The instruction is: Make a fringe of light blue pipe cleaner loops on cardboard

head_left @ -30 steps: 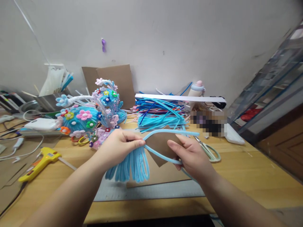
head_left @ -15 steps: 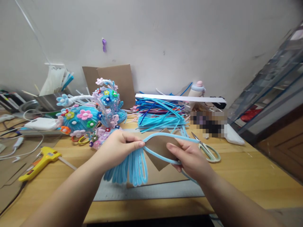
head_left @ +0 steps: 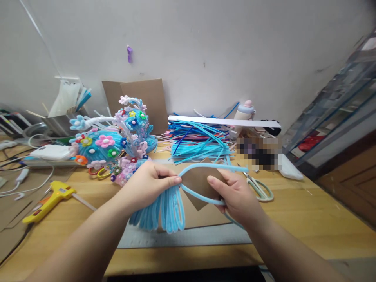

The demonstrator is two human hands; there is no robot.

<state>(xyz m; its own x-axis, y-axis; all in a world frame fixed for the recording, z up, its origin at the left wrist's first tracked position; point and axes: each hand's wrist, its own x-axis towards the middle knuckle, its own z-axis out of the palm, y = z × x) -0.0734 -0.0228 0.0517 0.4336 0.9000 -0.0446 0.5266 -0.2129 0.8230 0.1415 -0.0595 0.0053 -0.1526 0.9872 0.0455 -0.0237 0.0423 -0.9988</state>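
- Left hand [head_left: 154, 181] has the fuzzy blue loops [head_left: 173, 213] pinched at the top, and they dangle lengthwise right below that grip.
- Lower strand [head_left: 199, 196] runs rightward from there into the right hand [head_left: 236, 192], closed on it.
- Upper strand [head_left: 205, 166] bows above, end poking past the right grip.

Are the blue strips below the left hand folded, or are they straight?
Folded: the blue strips bend back in rounded loops below the left hand.

Glue gun [head_left: 58, 192] left of pipe-cleaner loops [head_left: 167, 215], scissors [head_left: 252, 181] right, bottle [head_left: 243, 112] behind
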